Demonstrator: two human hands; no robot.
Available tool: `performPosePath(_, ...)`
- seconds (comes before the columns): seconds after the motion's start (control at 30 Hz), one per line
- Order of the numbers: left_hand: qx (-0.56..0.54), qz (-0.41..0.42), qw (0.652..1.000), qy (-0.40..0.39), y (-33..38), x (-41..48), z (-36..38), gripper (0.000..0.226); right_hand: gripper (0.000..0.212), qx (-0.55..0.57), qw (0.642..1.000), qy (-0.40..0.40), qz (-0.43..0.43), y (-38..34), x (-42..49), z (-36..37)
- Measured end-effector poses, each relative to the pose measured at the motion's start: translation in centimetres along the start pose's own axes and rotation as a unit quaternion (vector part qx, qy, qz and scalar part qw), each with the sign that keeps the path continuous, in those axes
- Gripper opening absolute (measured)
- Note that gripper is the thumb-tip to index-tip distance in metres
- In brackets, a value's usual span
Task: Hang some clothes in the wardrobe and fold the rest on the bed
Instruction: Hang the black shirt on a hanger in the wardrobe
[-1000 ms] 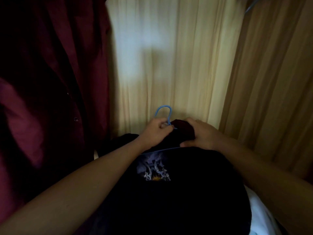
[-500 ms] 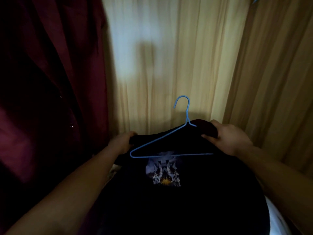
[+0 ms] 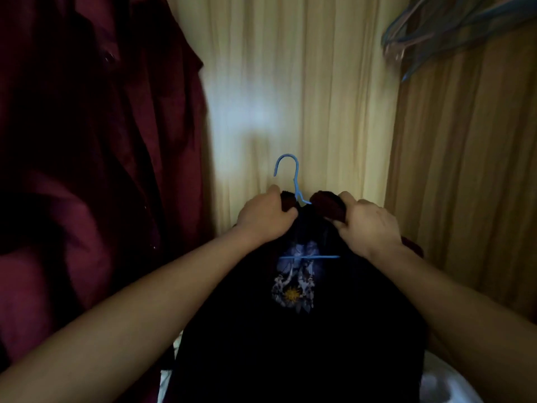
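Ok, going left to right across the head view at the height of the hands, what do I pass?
Dark red garment → left hand → blue hanger hook → right hand → brown side wall. Both hands grip the black shirt near its collar.

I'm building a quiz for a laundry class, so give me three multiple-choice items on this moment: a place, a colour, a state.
1. Where does the dark red buttoned shirt hang relative to the black printed T-shirt? A. left of it B. right of it C. beneath it
2. What colour is the thin wire hanger in the T-shirt? A. white B. blue C. red
3. What are the left hand and right hand doing? A. hanging open B. pointing upward C. gripping the T-shirt's collar
Answers: 1 A, it fills the left side; 2 B, its hook shows blue; 3 C, fingers curl round fabric beside the hook.
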State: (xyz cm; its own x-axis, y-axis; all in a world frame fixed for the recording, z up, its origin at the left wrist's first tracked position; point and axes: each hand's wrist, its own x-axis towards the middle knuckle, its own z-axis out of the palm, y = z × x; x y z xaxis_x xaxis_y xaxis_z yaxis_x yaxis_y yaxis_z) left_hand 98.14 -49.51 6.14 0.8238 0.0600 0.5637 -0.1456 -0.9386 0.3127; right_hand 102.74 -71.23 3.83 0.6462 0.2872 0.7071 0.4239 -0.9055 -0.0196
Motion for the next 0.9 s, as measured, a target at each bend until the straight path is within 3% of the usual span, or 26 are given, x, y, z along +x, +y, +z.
performPosePath(0.07,-0.068,0.054,0.995,-0.039,-0.5,0.0,-2.4,0.031,0.039,0.044,0.999,0.027,0.016,0.5,1.0,-1.9)
performPosePath(0.17,0.019,0.107,0.991,-0.077,-2.9,0.0,-5.8,0.043,0.033,0.110,0.989,0.095,0.010,0.7,2.1,-4.1)
performPosePath(0.27,0.018,0.139,0.983,-0.118,-4.4,-0.4,-7.7,0.058,0.031,0.140,0.980,0.140,-0.016,0.2,3.0,-5.7)
performPosePath(0.43,0.148,0.188,0.971,-0.003,-3.6,-0.3,-9.0,0.049,0.026,0.185,0.971,0.153,0.003,0.2,4.5,-6.9)
performPosePath(0.57,0.264,0.188,0.945,0.048,-2.9,0.7,-11.8,0.049,0.018,0.162,0.951,0.260,0.033,1.6,7.7,-10.8)
performPosePath(0.67,0.291,0.154,0.940,0.091,-2.0,1.6,-13.8,0.049,0.020,0.213,0.926,0.310,0.028,1.7,9.8,-15.0)
performPosePath(0.73,0.272,0.133,0.941,0.148,-0.4,2.7,-15.7,0.046,0.033,0.250,0.927,0.278,-0.037,-0.3,10.1,-16.0)
performPosePath(0.83,0.269,0.137,0.929,0.213,1.7,3.8,-18.7,0.041,0.077,0.199,0.966,0.122,-0.115,-2.7,9.2,-14.8)
performPosePath(0.9,0.281,0.142,0.921,0.229,2.4,3.8,-20.5,0.040,0.089,0.177,0.974,0.043,-0.137,-1.7,9.3,-13.5)
